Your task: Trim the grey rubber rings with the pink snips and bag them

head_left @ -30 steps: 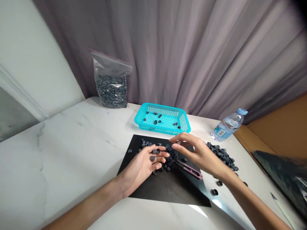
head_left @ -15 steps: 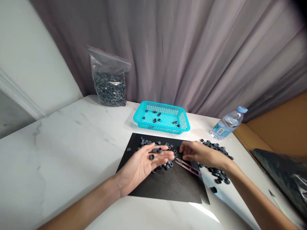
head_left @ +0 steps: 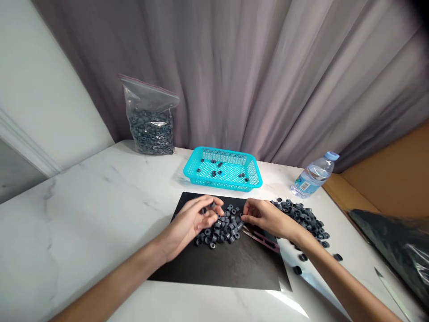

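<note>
My left hand (head_left: 196, 219) is half curled above the black mat, its fingers bent around a few small black caps (head_left: 203, 210). Beneath and beside it lies a heap of small grey rings (head_left: 223, 228) on the black mat (head_left: 234, 268). My right hand (head_left: 264, 217) has thumb and forefinger brought together at the right edge of that heap. Whatever sits between those fingertips is too small to make out. Thread snips (head_left: 263, 240) with pinkish handles lie just below the right hand. A second pile of black caps (head_left: 306, 219) spreads to the right of the mat, partly behind my right forearm.
A turquoise basket (head_left: 223, 185) holding several small dark pieces stands behind the mat. At the back left is a zip bag (head_left: 150, 129) full of grey rings. A water bottle (head_left: 313, 176) stands at right, near a cardboard box (head_left: 389, 183). A thin blade-like tool (head_left: 390, 288) lies at lower right.
My left hand has turned from a flat open palm to a curled hold around the caps. My right hand has shifted slightly left to the heap, thumb and forefinger now together.
</note>
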Available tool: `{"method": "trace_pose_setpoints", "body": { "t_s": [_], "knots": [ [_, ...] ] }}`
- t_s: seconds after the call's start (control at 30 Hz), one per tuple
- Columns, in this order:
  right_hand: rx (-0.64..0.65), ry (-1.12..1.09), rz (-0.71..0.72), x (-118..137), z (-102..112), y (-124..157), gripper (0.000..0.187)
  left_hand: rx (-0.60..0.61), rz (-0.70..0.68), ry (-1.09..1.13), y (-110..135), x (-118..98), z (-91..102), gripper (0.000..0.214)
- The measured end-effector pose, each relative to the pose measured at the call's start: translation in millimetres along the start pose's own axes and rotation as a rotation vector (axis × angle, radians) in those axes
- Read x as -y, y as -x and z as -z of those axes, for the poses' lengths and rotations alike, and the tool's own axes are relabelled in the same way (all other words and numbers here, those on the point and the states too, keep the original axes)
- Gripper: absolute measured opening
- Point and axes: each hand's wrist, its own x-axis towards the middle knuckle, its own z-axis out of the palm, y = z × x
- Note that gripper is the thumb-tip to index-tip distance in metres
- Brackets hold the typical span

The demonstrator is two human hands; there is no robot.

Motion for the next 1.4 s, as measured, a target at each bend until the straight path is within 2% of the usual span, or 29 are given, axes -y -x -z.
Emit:
{"method": "trace_pose_setpoints", "body": {
  "t_s": [0.13,0.23,0.3,0.37,0.47,0.67,0.73,0.8,0.9,1.0,1.23,1.4],
  "knots": [
    [-0.022,-0.025,-0.011,-3,-2,-4,0.013,-0.057,-0.224,-0.243,-59,-25,13.5,0.016],
    [-0.018,-0.026,-0.003,-2,-3,-5,0.009,-0.038,-0.336,-0.407,-106,-43,20.1,0.003],
    [-0.025,-0.016,0.004,-2,-4,-4,0.006,-0.022,-0.378,-0.505,-126,-49,23.4,0.005],
    [-0.033,-0.008,0.007,-3,-5,-4,0.006,-0.016,-0.408,-0.585,-132,-49,26.6,0.008],
    [-0.035,-0.009,0.015,-4,-2,-5,0.007,-0.029,-0.451,-0.661,-117,-43,29.6,0.006],
    [-0.113,-0.065,0.051,12,9,-3,0.019,-0.107,-0.49,-0.688,-39,-15,15.4,0.017],
    [-0.152,-0.167,0.117,24,7,0,0.024,-0.091,-0.436,-0.647,-17,-3,6.3,0.021],
    [-0.18,-0.264,0.214,38,2,4,0.026,-0.036,-0.291,-0.458,-2,7,-2.7,0.028],
    [-0.212,-0.248,0.316,55,-7,11,0.019,0.06,-0.132,-0.188,8,12,-13.4,0.034],
    [-0.248,-0.217,0.347,62,-12,15,0.015,0.12,-0.069,-0.069,11,9,-17.6,0.032],
    [-0.261,-0.399,0.28,55,-10,11,0.021,0.099,0.037,0.139,10,14,-12.6,0.027],
    [-0.305,-0.565,0.246,45,-2,7,0.02,0.026,0.152,0.29,9,18,-12.1,0.02]
  ]
}}
